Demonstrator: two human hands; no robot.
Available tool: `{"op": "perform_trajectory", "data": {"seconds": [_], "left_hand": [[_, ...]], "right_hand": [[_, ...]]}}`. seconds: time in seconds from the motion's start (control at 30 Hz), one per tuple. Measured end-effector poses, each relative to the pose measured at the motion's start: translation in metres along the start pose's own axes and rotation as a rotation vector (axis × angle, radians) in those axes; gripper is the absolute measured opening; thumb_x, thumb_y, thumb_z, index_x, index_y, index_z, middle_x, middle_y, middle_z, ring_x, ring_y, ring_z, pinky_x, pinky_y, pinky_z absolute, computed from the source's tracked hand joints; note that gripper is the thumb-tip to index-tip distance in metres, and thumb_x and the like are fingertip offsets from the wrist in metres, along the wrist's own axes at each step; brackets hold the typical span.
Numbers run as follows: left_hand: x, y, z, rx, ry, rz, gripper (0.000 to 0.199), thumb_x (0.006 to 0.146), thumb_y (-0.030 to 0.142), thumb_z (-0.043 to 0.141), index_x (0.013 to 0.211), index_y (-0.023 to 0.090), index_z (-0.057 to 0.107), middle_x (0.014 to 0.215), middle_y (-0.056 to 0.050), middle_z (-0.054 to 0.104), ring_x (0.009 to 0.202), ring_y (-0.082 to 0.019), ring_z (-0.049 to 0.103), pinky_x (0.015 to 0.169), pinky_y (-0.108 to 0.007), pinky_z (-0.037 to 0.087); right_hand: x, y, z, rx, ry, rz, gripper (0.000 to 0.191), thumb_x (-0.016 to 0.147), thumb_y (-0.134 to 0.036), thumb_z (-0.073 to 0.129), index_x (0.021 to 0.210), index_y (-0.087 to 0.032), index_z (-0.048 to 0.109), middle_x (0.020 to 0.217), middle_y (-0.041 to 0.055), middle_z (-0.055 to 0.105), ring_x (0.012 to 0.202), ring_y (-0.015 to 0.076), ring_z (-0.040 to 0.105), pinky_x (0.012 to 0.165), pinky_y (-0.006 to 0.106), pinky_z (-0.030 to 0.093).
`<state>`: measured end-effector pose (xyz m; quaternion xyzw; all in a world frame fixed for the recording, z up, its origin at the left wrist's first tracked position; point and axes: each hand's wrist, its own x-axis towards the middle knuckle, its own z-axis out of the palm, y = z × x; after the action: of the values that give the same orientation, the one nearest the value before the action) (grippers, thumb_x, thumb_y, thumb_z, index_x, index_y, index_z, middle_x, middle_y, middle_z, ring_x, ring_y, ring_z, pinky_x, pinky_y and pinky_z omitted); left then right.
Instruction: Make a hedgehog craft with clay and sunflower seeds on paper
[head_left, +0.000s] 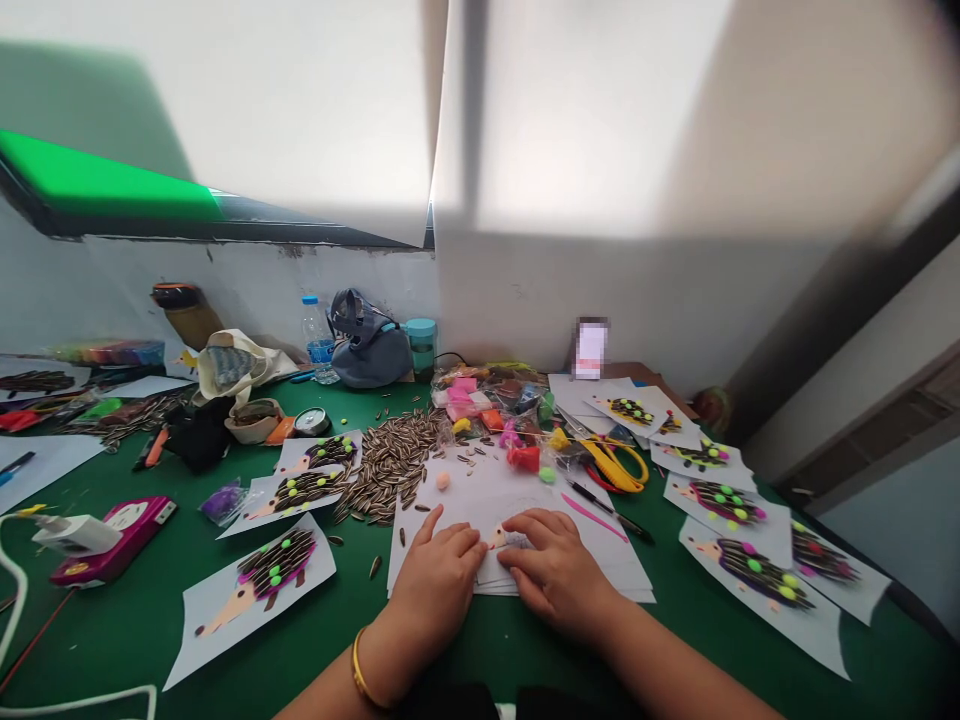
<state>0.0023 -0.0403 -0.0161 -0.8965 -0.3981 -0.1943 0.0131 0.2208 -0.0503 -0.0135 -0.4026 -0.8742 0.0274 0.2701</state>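
At the near centre of a green-topped table (352, 605), the left hand (444, 570) lies with fingers extended on white paper sheets (619, 582); the right hand (559, 570) arches opposite, fingers bent and parted, though whether their tips grip anything cannot be told. Between them sits a small peach-coloured animal face with a dark eye (498, 537). A dragging fingertip could smear or shift it, and the loose sheets might slide underneath. Left, a careless sweep could scatter the heap of striped seeds (394, 460); right, a knock could roll the slim black pen (596, 497).
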Motion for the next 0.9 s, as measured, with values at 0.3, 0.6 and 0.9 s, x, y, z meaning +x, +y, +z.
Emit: {"op": "perform_trajectory", "data": {"seconds": [0.3, 0.6, 0.9], "left_hand": [[-0.0010, -0.0011, 0.0007, 0.002, 0.021, 0.021, 0.029, 0.085, 0.006, 0.052, 0.103, 0.023, 0.066, 0.102, -0.005, 0.071, 0.102, -0.024, 0.066, 0.112, -0.059, 0.028], [0.0012, 0.0017, -0.0025, 0.027, 0.030, 0.045, 0.024, 0.087, 0.009, 0.052, 0.098, 0.023, 0.067, 0.097, -0.005, 0.070, 0.101, -0.024, 0.066, 0.111, -0.060, 0.030], [0.0018, 0.0014, -0.0023, -0.011, 0.035, 0.006, 0.025, 0.084, 0.006, 0.051, 0.095, 0.022, 0.067, 0.098, -0.006, 0.071, 0.097, -0.023, 0.066, 0.111, -0.058, 0.032]], "right_hand": [[0.0004, 0.0001, -0.0005, -0.006, -0.003, 0.003, 0.024, 0.086, -0.020, 0.056, 0.101, -0.031, 0.071, 0.119, 0.0032, 0.063, 0.112, 0.0250, 0.052, 0.093, 0.043, 0.036], [0.0002, 0.0007, -0.0002, -0.004, -0.011, 0.013, 0.024, 0.085, -0.020, 0.057, 0.101, -0.031, 0.071, 0.119, 0.0032, 0.063, 0.113, 0.0250, 0.051, 0.095, 0.043, 0.036], [-0.0001, 0.0009, 0.0013, -0.014, 0.006, 0.004, 0.025, 0.086, -0.021, 0.057, 0.105, -0.031, 0.070, 0.119, 0.0039, 0.063, 0.113, 0.0246, 0.051, 0.097, 0.042, 0.036]]}}
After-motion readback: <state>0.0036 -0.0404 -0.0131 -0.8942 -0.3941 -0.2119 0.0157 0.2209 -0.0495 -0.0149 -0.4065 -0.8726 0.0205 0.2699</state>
